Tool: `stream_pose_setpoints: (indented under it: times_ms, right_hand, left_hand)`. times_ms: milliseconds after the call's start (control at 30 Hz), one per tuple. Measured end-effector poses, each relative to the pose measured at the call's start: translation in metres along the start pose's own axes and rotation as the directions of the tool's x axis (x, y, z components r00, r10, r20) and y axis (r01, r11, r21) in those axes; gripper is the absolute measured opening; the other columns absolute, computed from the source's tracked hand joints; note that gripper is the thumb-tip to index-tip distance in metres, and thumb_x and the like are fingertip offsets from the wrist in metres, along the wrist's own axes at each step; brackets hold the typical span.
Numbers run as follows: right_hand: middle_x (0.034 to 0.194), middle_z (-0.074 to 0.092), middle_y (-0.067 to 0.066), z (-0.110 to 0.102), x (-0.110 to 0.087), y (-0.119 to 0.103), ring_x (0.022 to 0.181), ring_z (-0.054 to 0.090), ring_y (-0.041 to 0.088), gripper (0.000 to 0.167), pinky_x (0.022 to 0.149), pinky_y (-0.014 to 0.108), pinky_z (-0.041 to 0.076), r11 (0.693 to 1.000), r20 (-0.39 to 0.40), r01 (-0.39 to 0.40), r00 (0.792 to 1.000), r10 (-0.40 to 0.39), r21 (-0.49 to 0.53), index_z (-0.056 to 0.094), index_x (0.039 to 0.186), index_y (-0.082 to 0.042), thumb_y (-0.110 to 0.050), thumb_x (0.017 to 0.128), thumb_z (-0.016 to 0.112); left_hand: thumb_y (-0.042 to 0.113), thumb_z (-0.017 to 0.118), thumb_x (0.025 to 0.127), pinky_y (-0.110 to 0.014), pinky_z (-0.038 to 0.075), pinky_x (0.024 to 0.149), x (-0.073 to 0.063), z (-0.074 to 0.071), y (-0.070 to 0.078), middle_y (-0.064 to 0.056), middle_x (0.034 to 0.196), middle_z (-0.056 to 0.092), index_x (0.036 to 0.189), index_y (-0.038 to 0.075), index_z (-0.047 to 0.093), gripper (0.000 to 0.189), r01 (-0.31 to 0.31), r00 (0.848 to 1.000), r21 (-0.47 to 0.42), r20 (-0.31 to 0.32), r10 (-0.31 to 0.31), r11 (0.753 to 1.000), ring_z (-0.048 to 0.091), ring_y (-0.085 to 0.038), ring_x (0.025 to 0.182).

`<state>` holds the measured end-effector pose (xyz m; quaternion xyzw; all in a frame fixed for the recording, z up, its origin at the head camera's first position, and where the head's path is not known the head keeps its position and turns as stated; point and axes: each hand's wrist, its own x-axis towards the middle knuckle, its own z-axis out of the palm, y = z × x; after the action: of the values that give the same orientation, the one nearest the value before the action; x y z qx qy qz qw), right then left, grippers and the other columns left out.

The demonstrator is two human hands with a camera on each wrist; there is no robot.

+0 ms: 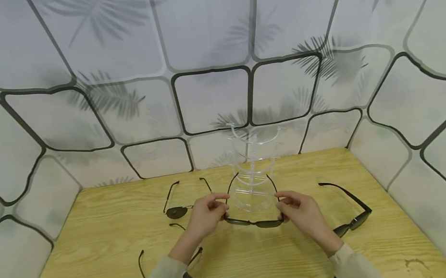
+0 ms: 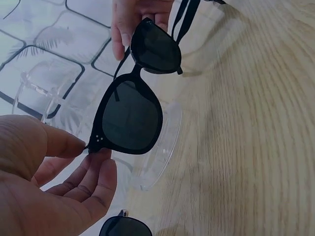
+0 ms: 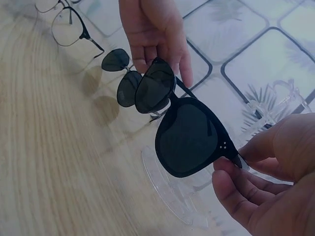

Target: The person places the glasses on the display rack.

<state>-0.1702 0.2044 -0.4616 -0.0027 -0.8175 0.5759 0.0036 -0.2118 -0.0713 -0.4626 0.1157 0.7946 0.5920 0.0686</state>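
A pair of black sunglasses (image 1: 269,223) with dark lenses is held above the table by both hands, lenses toward the person and temples pointing away. My left hand (image 1: 205,217) pinches the frame's left end between thumb and fingers. At the other end, my right hand (image 1: 302,212) does the same by the hinge. Three small pale dots mark the frame's corner beside each hand in the wrist views. Just behind the sunglasses stands a clear tiered display stand (image 1: 253,190), its tiers bare; its round base (image 3: 172,189) shows in the right wrist view.
Metal-framed sunglasses (image 1: 177,212) lie left of the stand. Thin-rimmed eyeglasses (image 3: 69,27) are partly hidden under the left forearm in the head view. Thick black sunglasses (image 1: 360,219) lie at right, partly behind the right wrist. Patterned walls (image 1: 217,101) enclose the wooden table (image 1: 101,226).
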Motion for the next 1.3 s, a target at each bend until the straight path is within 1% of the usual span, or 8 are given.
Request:
stream_pose_setpoints:
  times_ms: [167, 433, 667, 733, 900, 1033, 1133, 1300]
  right_hand:
    - [0.105, 0.074, 0.022, 0.003, 0.009, 0.001, 0.075, 0.072, 0.015, 0.032, 0.073, 0.036, 0.064, 1.000, -0.020, 0.000, 1.000, 0.000, 0.018, 0.069, 0.135, -0.004, -0.007, 0.103, 0.067]
    - [0.103, 0.073, 0.024, 0.006, 0.022, 0.003, 0.075, 0.072, 0.014, 0.026, 0.071, 0.034, 0.063, 0.999, -0.065, 0.005, 0.998, -0.003, 0.031, 0.072, 0.128, -0.002, -0.006, 0.103, 0.066]
    - [0.102, 0.075, 0.020, 0.008, 0.033, 0.003, 0.072, 0.070, 0.014, 0.028, 0.066, 0.029, 0.061, 0.998, -0.094, -0.021, 0.995, 0.027, 0.064, 0.071, 0.130, 0.001, -0.006, 0.103, 0.066]
    - [0.098, 0.075, 0.018, 0.009, 0.036, 0.003, 0.071, 0.069, 0.012, 0.029, 0.065, 0.026, 0.060, 0.997, -0.101, -0.027, 0.994, 0.035, 0.075, 0.071, 0.130, 0.002, -0.006, 0.103, 0.066]
    - [0.092, 0.074, 0.014, 0.010, 0.043, 0.003, 0.070, 0.067, 0.009, 0.030, 0.065, 0.025, 0.060, 0.996, -0.123, -0.030, 0.992, 0.041, 0.088, 0.070, 0.132, 0.003, -0.005, 0.103, 0.065]
    - [0.091, 0.074, 0.007, 0.011, 0.048, 0.003, 0.070, 0.067, 0.008, 0.032, 0.064, 0.024, 0.059, 0.994, -0.137, -0.031, 0.990, 0.045, 0.101, 0.069, 0.134, 0.005, -0.003, 0.103, 0.065]
    - [0.090, 0.074, 0.005, 0.012, 0.053, 0.003, 0.068, 0.067, 0.007, 0.033, 0.063, 0.023, 0.058, 0.993, -0.150, -0.036, 0.987, 0.053, 0.116, 0.068, 0.134, 0.006, -0.001, 0.102, 0.064]
    - [0.086, 0.073, 0.003, 0.012, 0.061, 0.006, 0.066, 0.066, 0.006, 0.034, 0.061, 0.021, 0.056, 0.988, -0.168, -0.059, 0.982, 0.082, 0.140, 0.067, 0.133, 0.008, 0.000, 0.101, 0.064]
  left_hand:
    - [-0.003, 0.063, 0.101, -0.049, 0.064, 0.083, 0.010, 0.002, -0.001, -0.024, 0.102, 0.076, 0.118, 0.000, 0.076, 0.021, 0.009, 0.999, -0.021, -0.048, -0.010, 1.000, 0.076, -0.029, 0.086]
    - [0.000, 0.064, 0.102, -0.051, 0.064, 0.084, 0.024, 0.004, 0.000, -0.026, 0.106, 0.075, 0.115, 0.002, 0.078, 0.019, 0.014, 0.996, 0.001, -0.090, -0.014, 1.000, 0.076, -0.021, 0.083]
    - [0.001, 0.063, 0.102, -0.037, 0.063, 0.076, 0.036, 0.004, 0.001, -0.026, 0.112, 0.074, 0.118, 0.002, 0.078, 0.021, 0.030, 0.994, 0.004, -0.106, -0.029, 1.000, 0.076, -0.023, 0.086]
    - [0.001, 0.063, 0.102, -0.038, 0.063, 0.078, 0.039, 0.006, 0.000, -0.026, 0.115, 0.074, 0.119, 0.001, 0.078, 0.022, 0.028, 0.993, 0.001, -0.112, -0.028, 1.000, 0.076, -0.024, 0.088]
    - [0.000, 0.062, 0.102, -0.031, 0.061, 0.076, 0.046, 0.009, -0.001, -0.025, 0.118, 0.074, 0.120, 0.000, 0.077, 0.024, 0.025, 0.991, 0.000, -0.135, -0.025, 1.000, 0.075, -0.026, 0.092]
    - [-0.001, 0.060, 0.101, -0.033, 0.061, 0.077, 0.051, 0.011, -0.001, -0.022, 0.113, 0.075, 0.120, -0.001, 0.077, 0.025, 0.014, 0.986, 0.015, -0.168, -0.011, 1.000, 0.074, -0.025, 0.091]
    - [0.002, 0.061, 0.101, -0.036, 0.061, 0.080, 0.055, 0.013, -0.002, -0.022, 0.115, 0.076, 0.121, 0.000, 0.077, 0.026, 0.028, 0.982, 0.013, -0.189, -0.025, 1.000, 0.074, -0.026, 0.094]
    - [0.008, 0.061, 0.102, -0.042, 0.061, 0.093, 0.060, 0.017, -0.002, -0.023, 0.128, 0.072, 0.127, 0.003, 0.076, 0.030, 0.062, 0.980, -0.014, -0.189, -0.064, 0.998, 0.072, -0.032, 0.111]
